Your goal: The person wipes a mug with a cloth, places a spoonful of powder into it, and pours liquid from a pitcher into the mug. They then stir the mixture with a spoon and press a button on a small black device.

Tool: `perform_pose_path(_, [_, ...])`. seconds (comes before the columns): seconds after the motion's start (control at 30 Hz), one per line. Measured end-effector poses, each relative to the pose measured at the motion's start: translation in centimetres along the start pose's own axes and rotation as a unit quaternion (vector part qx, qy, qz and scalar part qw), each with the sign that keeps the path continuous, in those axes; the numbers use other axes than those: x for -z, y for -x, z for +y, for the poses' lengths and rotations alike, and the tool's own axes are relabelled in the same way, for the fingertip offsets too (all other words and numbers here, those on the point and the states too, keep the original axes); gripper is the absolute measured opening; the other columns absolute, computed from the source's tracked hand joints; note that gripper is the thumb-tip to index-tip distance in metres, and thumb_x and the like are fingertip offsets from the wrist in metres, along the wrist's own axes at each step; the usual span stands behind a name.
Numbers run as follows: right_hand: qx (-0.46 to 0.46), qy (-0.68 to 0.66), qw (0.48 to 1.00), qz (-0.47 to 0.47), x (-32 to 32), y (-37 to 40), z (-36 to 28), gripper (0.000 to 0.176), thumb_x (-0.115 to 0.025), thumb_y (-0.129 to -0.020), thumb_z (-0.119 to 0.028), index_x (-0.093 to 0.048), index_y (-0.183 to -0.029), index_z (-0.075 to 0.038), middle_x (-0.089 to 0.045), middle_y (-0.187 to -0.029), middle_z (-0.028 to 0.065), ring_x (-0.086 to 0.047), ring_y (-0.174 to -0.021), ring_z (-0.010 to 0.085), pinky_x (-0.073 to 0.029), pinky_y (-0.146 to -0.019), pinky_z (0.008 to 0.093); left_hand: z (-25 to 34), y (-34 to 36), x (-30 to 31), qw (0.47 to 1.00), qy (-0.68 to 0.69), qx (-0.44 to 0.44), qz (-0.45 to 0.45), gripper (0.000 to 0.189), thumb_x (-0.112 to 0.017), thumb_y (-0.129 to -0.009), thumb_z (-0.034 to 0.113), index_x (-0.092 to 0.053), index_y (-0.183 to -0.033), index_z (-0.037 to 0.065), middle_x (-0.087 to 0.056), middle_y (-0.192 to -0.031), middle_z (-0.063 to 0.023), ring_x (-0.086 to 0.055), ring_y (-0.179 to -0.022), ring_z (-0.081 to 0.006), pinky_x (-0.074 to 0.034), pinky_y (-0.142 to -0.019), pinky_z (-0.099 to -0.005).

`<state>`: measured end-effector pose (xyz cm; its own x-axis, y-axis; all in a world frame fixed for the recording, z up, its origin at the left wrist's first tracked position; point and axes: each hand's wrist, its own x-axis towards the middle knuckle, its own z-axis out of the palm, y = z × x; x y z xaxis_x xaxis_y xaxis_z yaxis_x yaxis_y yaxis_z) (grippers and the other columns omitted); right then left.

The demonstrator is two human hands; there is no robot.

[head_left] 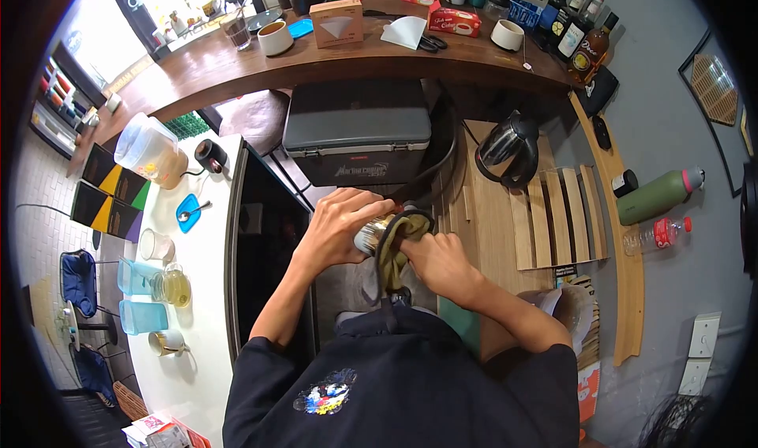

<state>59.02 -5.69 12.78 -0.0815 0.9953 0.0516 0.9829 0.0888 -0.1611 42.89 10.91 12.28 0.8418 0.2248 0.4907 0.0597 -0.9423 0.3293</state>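
In front of my body, my left hand [338, 225] wraps round a shiny glass [369, 235] that is tilted on its side. My right hand [442, 265] is closed on an olive-and-grey cloth [392, 260], pressed against the glass's right end. The cloth hangs down past the glass toward my chest and covers part of it. The fingertips of my right hand are hidden in its folds.
On the white counter [207, 290] at left are a glass jug [170, 285], blue containers [142, 318] and a clear pitcher [150, 149]. A grey cooler [355, 124] stands ahead under the wooden bar [237, 67]. A kettle [507, 149] and slatted rack [557, 219] are at right.
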Motion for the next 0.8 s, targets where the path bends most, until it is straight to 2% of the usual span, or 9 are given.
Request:
perform_pose_path(0.2, [0.061,-0.221,0.973,-0.012,-0.2,0.1,1.3,0.021,-0.059,-0.087,-0.016,-0.063,-0.103,-0.002,-0.064,-0.075,0.0161,-0.065,-0.074,0.0368,-0.05,-0.068,0.0487,0.4,-0.2,1.6,1.0,0.018,0.02,0.0,0.076,-0.081,-0.042,0.011,-0.065,-0.117,0.012,-0.07,-0.103,-0.0053,-0.067,-0.095,-0.0274,-0.053,-0.084,-0.0408])
perform_pose_path(0.27, [0.055,-0.35,0.924,-0.147,0.6,-0.4,1.6,0.022,-0.059,-0.084,-0.016,-0.065,-0.099,-0.001,-0.065,-0.075,0.0195,-0.064,-0.076,0.043,-0.05,-0.072,0.0505,0.4,-0.2,1.9,0.999,0.024,0.028,-0.008,0.076,-0.082,-0.042,0.011,-0.065,-0.116,0.011,-0.07,-0.103,-0.0055,-0.067,-0.095,-0.0275,-0.053,-0.084,-0.0409])
perform_pose_path(0.37, [0.022,-0.372,0.924,-0.081,-0.7,0.4,1.4,0.018,-0.06,-0.086,-0.017,-0.066,-0.093,-0.002,-0.064,-0.073,0.0182,-0.063,-0.074,0.0409,-0.049,-0.07,0.0495,0.4,-0.2,1.6,0.999,0.026,0.015,0.023,0.072,-0.081,-0.042,0.01,-0.066,-0.112,0.01,-0.07,-0.099,-0.0054,-0.067,-0.089,-0.0285,-0.053,-0.081,-0.0405])
perform_pose_path(0.4, [0.021,-0.371,0.925,-0.081,-1.2,0.8,1.4,0.018,-0.06,-0.086,-0.017,-0.066,-0.093,-0.002,-0.064,-0.073,0.0182,-0.063,-0.074,0.0409,-0.049,-0.07,0.0495,0.4,-0.2,1.4,0.999,0.027,0.014,0.024,0.072,-0.081,-0.042,0.01,-0.066,-0.112,0.01,-0.07,-0.099,-0.0054,-0.067,-0.089,-0.0285,-0.053,-0.081,-0.0405])
perform_pose_path(0.47, [0.021,-0.128,0.991,0.041,-2.0,1.3,1.5,0.013,-0.063,-0.084,-0.017,-0.069,-0.083,-0.006,-0.064,-0.072,0.0168,-0.066,-0.078,0.0353,-0.05,-0.07,0.0459,0.4,-0.3,1.1,0.998,0.025,0.028,0.056,0.07,-0.081,-0.042,0.012,-0.067,-0.111,0.01,-0.069,-0.096,-0.0055,-0.066,-0.085,-0.0285,-0.053,-0.078,-0.0401])
perform_pose_path(0.57, [-0.005,0.016,1.0,0.005,-0.5,1.0,1.2,0.012,-0.065,-0.079,-0.018,-0.07,-0.074,-0.008,-0.064,-0.068,0.0147,-0.068,-0.078,0.0299,-0.05,-0.071,0.0428,0.7,-0.7,1.1,0.999,0.037,0.018,0.028,0.068,-0.081,-0.044,0.014,-0.067,-0.11,0.01,-0.069,-0.095,-0.0058,-0.066,-0.083,-0.0283,-0.053,-0.075,-0.0397])
perform_pose_path(0.6, [-0.008,0.016,1.0,0.006,-0.7,0.7,1.6,0.012,-0.065,-0.079,-0.018,-0.07,-0.074,-0.008,-0.064,-0.068,0.0147,-0.068,-0.078,0.0299,-0.05,-0.071,0.0428,0.8,-0.8,1.0,0.999,0.038,0.015,0.026,0.068,-0.081,-0.044,0.014,-0.067,-0.11,0.01,-0.069,-0.095,-0.0058,-0.066,-0.083,-0.0283,-0.053,-0.075,-0.0397])
perform_pose_path(0.67, [0.061,0.057,0.979,0.186,-1.5,0.4,2.7,0.015,-0.067,-0.074,-0.019,-0.068,-0.064,-0.008,-0.063,-0.064,0.0121,-0.069,-0.073,0.0279,-0.052,-0.073,0.0419,1.2,-1.0,0.8,0.998,0.062,0.021,0.019,0.067,-0.082,-0.044,0.015,-0.067,-0.11,0.01,-0.069,-0.094,-0.0061,-0.066,-0.082,-0.0283,-0.053,-0.075,-0.0397])
perform_pose_path(0.8, [0.121,-0.013,0.962,0.245,-1.7,0.8,3.3,0.014,-0.071,-0.067,-0.018,-0.066,-0.059,-0.007,-0.061,-0.06,0.009,-0.068,-0.069,0.0277,-0.052,-0.072,0.0413,1.9,-1.3,0.6,0.989,0.131,0.047,0.049,0.065,-0.082,-0.046,0.015,-0.066,-0.109,0.008,-0.069,-0.094,-0.0066,-0.066,-0.084,-0.0294,-0.053,-0.076,-0.0392])
